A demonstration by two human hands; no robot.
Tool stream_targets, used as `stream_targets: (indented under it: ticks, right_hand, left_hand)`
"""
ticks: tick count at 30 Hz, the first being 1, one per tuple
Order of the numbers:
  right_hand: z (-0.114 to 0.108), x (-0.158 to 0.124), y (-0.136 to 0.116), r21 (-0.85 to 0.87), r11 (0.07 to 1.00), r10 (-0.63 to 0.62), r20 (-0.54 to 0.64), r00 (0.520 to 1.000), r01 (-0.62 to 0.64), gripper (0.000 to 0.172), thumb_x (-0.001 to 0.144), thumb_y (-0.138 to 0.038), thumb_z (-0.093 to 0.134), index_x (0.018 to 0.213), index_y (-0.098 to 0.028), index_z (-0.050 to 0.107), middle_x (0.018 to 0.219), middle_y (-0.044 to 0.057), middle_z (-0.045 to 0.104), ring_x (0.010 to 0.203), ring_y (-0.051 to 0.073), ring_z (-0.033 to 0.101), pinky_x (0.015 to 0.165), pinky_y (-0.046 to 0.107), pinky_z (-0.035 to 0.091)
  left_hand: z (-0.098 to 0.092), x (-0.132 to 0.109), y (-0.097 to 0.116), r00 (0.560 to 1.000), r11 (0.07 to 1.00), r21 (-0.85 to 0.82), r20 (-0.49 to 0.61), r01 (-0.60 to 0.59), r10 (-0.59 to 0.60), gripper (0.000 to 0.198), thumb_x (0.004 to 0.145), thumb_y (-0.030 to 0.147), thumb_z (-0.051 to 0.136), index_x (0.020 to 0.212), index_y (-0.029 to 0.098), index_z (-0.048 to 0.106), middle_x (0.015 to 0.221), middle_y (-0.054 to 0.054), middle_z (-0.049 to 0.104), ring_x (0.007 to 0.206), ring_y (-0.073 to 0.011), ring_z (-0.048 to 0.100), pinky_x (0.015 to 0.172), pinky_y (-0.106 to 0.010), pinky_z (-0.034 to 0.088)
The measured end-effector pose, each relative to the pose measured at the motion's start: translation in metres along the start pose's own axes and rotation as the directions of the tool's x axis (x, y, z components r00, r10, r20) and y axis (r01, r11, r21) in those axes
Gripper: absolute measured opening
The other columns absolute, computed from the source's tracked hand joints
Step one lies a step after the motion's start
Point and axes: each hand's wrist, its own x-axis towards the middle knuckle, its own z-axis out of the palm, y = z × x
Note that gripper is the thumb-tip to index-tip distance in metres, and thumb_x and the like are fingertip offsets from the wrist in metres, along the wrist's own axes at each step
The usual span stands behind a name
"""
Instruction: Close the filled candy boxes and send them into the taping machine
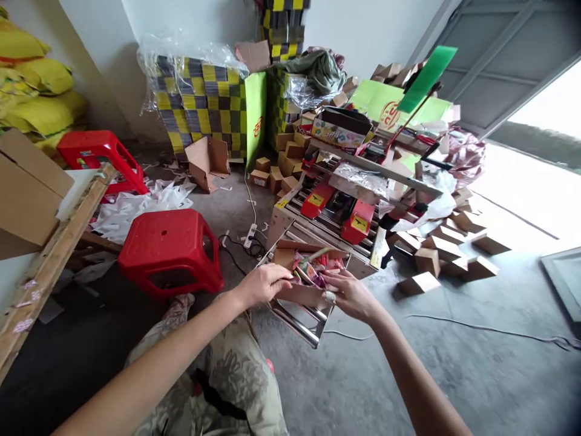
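Observation:
A small open cardboard box (303, 293) filled with colourful packets (318, 267) sits on the front end of a roller conveyor (295, 320). My left hand (263, 283) rests on the box's left side, fingers curled over the near edge and touching the packets. My right hand (349, 295) grips the box's right near corner, fingers bent round the cardboard flap. Both forearms reach in from the bottom of the view above my camouflage-patterned trousers (227, 375).
A carton-sealing machine (345, 206) with red parts stands behind the box. A red stool (170, 249) is at left, another red stool (102, 157) behind it. Small sealed cartons (436, 254) lie scattered at right. Stacks of yellow-grey flat boxes (204, 103) line the wall. A cable (476, 328) crosses the floor.

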Motion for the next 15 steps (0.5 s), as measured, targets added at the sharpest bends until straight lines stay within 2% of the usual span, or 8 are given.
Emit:
stream_targets:
  ticks: [3,5,6,8,9,11,13,15]
  right_hand:
    - [0.005,0.013,0.004,0.028,0.989,0.148,-0.135,0.98,-0.146,0.025,0.081,-0.044,0.057,0.092,-0.026,0.071,0.098,0.005,0.068,0.099,0.025,0.057,0.087,0.038,0.046]
    - [0.012,0.016,0.008,0.05,0.975,0.224,-0.217,0.95,-0.219,0.022,0.08,-0.042,0.058,0.086,-0.024,0.069,0.091,0.004,0.067,0.092,0.024,0.056,0.083,0.037,0.046]
    - [0.015,0.017,0.01,0.051,0.974,0.229,-0.24,0.944,-0.223,0.022,0.08,-0.041,0.058,0.086,-0.023,0.068,0.091,0.004,0.066,0.091,0.024,0.055,0.082,0.037,0.045]
    - [0.022,0.016,0.011,0.032,0.977,0.212,-0.269,0.939,-0.212,0.02,0.08,-0.038,0.056,0.088,-0.021,0.064,0.094,0.004,0.063,0.093,0.023,0.053,0.084,0.037,0.044]
    - [0.025,0.015,0.011,0.022,0.976,0.212,-0.282,0.936,-0.215,0.02,0.08,-0.037,0.056,0.09,-0.02,0.061,0.096,0.005,0.062,0.094,0.023,0.052,0.084,0.038,0.044]
    - [0.029,0.014,0.003,-0.015,0.963,0.247,-0.344,0.906,-0.268,0.024,0.079,-0.034,0.056,0.097,-0.018,0.057,0.098,0.008,0.06,0.095,0.025,0.052,0.086,0.041,0.044]
    - [0.031,0.012,-0.012,-0.095,0.94,0.248,-0.466,0.849,-0.326,0.032,0.079,-0.029,0.056,0.108,-0.016,0.053,0.107,0.012,0.058,0.101,0.027,0.052,0.093,0.049,0.039]
    - [0.032,0.014,-0.029,-0.211,0.94,0.118,-0.54,0.833,-0.269,0.044,0.08,-0.023,0.054,0.124,-0.018,0.045,0.127,0.014,0.049,0.118,0.029,0.044,0.103,0.056,0.029]
  left_hand:
    - [0.003,0.022,-0.007,0.994,0.994,-0.005,0.001,0.113,-0.113,0.022,0.087,0.035,0.051,0.084,0.02,0.066,0.082,-0.002,0.068,0.078,-0.0173,0.061,0.076,-0.028,0.046]
    - [0.004,0.033,-0.011,0.98,0.982,0.001,-0.065,0.19,-0.19,0.017,0.083,0.034,0.056,0.086,0.019,0.063,0.082,-0.002,0.065,0.077,-0.0168,0.06,0.075,-0.028,0.046]
    - [0.003,0.038,-0.014,0.964,0.97,0.032,-0.129,0.24,-0.234,0.022,0.078,0.036,0.062,0.092,0.018,0.06,0.089,-0.004,0.064,0.083,-0.0185,0.06,0.079,-0.03,0.046]
    - [-0.001,0.048,-0.023,0.897,0.922,0.094,-0.286,0.376,-0.337,0.062,0.059,0.041,0.078,0.109,0.014,0.053,0.113,-0.013,0.056,0.107,-0.0271,0.053,0.093,-0.038,0.042]
    - [-0.003,0.053,-0.028,0.866,0.898,0.09,-0.322,0.431,-0.383,0.086,0.047,0.042,0.084,0.118,0.012,0.047,0.124,-0.018,0.049,0.118,-0.0318,0.046,0.099,-0.042,0.038]
    - [-0.005,0.063,-0.039,0.863,0.894,-0.035,-0.245,0.447,-0.441,0.111,0.036,0.04,0.088,0.13,0.012,0.037,0.134,-0.021,0.041,0.127,-0.0346,0.037,0.104,-0.044,0.034]
    - [-0.003,0.068,-0.047,0.91,0.895,-0.244,-0.094,0.373,-0.404,0.103,0.043,0.037,0.086,0.131,0.014,0.037,0.129,-0.017,0.048,0.122,-0.0292,0.046,0.101,-0.04,0.039]
    - [0.002,0.068,-0.049,0.928,0.878,-0.359,-0.072,0.317,-0.365,0.09,0.047,0.033,0.084,0.126,0.015,0.044,0.12,-0.013,0.056,0.112,-0.0248,0.054,0.096,-0.036,0.044]
